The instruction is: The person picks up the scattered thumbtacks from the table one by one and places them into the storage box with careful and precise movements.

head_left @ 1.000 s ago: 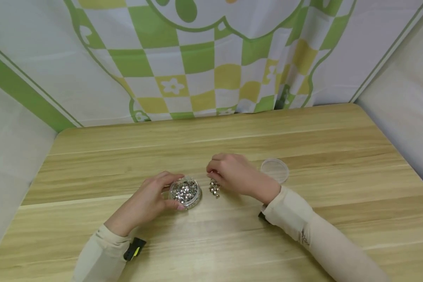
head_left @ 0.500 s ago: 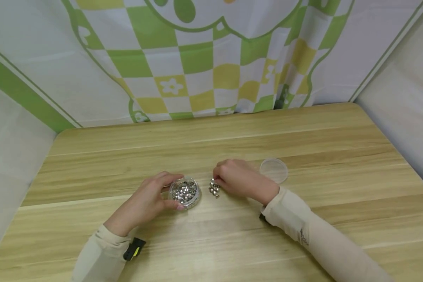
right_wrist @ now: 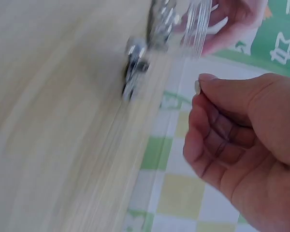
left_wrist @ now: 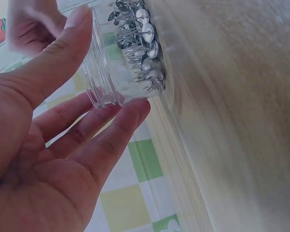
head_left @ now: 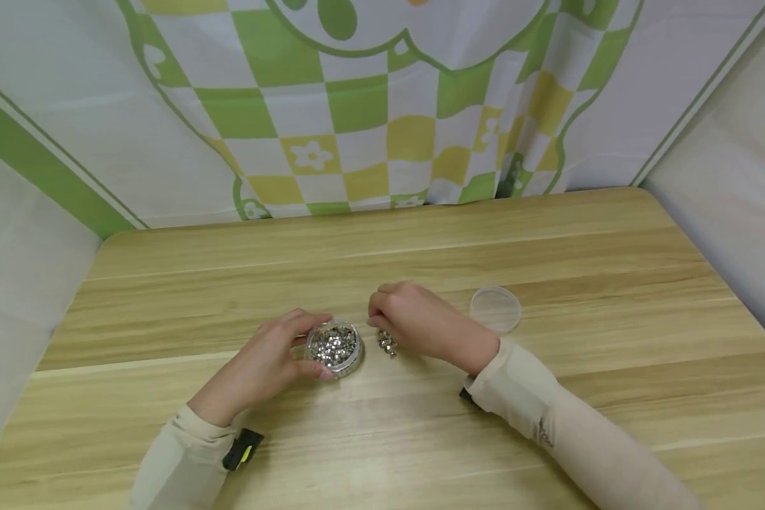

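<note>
the left hand [head_left: 258,365] clasps the clear jar [head_left: 350,368] at mid-frame between fingers and thumb; the right hand [head_left: 414,319], just right of it, pinches what seems a thumbtack [right_wrist: 197,87] near the loose thumbtacks [head_left: 387,345]; a slack pinch could drop it, a careless one prick.

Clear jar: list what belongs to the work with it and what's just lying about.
In use:
clear jar
metal tacks inside it
loose tack pile beside it
left hand, holding the jar
right hand, seemingly pinching a small pale thing

Just about:
round clear lid, set apart
checked cloth behind the table
</note>
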`<state>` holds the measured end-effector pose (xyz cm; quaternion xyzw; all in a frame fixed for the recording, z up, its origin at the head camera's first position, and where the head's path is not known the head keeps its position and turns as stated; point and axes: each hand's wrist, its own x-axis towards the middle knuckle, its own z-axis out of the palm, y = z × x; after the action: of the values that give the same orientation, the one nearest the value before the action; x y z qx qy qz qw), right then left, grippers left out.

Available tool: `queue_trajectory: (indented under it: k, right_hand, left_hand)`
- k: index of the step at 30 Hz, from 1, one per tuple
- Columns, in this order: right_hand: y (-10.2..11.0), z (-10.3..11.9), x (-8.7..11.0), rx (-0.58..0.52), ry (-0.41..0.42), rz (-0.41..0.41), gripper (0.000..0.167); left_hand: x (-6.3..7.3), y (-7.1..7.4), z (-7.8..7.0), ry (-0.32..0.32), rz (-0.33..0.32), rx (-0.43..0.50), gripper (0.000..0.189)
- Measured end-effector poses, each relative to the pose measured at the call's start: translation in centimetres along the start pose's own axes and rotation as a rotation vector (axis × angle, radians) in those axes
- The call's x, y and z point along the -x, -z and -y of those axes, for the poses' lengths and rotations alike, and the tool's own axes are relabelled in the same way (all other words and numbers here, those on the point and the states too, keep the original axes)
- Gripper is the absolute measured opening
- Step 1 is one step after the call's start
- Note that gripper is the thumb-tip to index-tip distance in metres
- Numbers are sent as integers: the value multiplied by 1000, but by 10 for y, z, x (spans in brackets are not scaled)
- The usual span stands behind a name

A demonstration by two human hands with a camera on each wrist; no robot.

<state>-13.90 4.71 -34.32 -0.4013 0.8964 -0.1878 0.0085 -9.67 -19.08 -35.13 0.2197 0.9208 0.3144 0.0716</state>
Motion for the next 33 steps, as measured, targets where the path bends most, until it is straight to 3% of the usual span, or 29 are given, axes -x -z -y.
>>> queue_trajectory:
  k: [5,15,25,33]
  right_hand:
    - [-5,18,-13,-68,79,32,13]
    - [-13,38,-28,49,96,63,18]
    - [-11,35,-23,47,101,45,15]
    - [-5,10,1,9,24,0,13]
  left_hand:
    - [-1,0,0,-4,3,5,70]
    - [0,0,0,-2,13,25,54]
    - [1,2,-2,16,20,16,62]
    - [0,1,-2,18,6,-7,70]
